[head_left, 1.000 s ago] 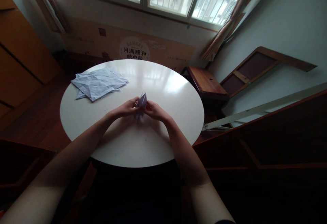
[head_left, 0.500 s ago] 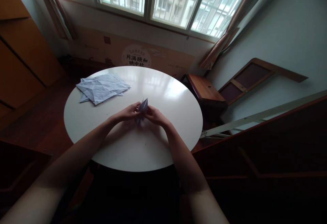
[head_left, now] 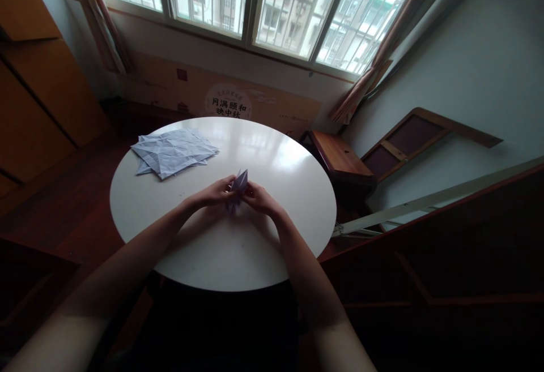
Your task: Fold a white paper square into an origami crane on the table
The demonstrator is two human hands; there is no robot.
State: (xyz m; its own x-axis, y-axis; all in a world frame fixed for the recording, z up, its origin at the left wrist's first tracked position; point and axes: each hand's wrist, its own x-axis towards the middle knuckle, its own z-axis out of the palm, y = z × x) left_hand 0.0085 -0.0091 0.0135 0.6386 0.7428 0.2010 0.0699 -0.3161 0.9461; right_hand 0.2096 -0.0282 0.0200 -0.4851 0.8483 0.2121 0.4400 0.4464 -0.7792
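Between the left hand [head_left: 219, 192] and the right hand [head_left: 259, 197], the folded paper [head_left: 241, 180] is pinched from both sides, points up, probably so that its flanks are evenly steadied. It is held at the middle of the white table [head_left: 204, 259]; whether it rests there cannot be told. Far left, creased sheets [head_left: 174, 151] are stacked, seemingly to leave elbow room.

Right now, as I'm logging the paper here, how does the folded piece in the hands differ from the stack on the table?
The folded paper is small and pointed; the paper stack is broad and flat. The left hand and right hand hold the folded paper, while the paper stack lies untouched on the white table. Both look like pale paper with creases or folds.
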